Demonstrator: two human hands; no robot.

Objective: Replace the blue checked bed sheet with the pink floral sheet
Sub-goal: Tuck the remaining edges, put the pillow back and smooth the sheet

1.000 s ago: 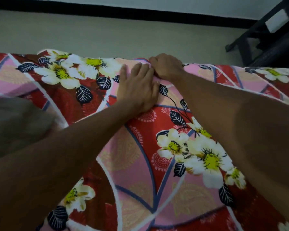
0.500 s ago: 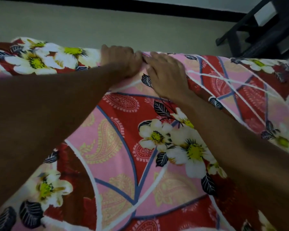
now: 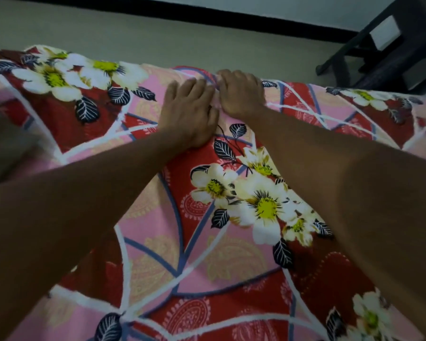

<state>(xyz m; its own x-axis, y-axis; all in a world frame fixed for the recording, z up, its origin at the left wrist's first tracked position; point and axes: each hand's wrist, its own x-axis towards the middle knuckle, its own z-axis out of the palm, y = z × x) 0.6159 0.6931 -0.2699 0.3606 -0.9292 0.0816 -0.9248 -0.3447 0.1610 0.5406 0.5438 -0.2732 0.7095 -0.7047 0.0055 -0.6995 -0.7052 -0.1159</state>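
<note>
The pink floral sheet (image 3: 158, 254), red and pink with white flowers, covers the whole bed surface in view. My left hand (image 3: 190, 112) lies flat on it near the far edge, fingers stretched forward and pressing the cloth down. Right beside it, touching, my right hand (image 3: 241, 92) is curled over the far edge with its fingers closed on a fold of the sheet. Both forearms reach across the bed from the near side. No blue checked sheet is visible.
Beyond the bed's far edge lies a beige floor (image 3: 158, 38) with a black skirting strip along the wall. A dark piece of furniture (image 3: 391, 50) stands on the floor at the top right. A blurred grey shape (image 3: 3, 143) sits at the left edge.
Half a second ago my left hand was curled at the edge and my right lay flat. Now the left lies flat and the right grips the edge fold.
</note>
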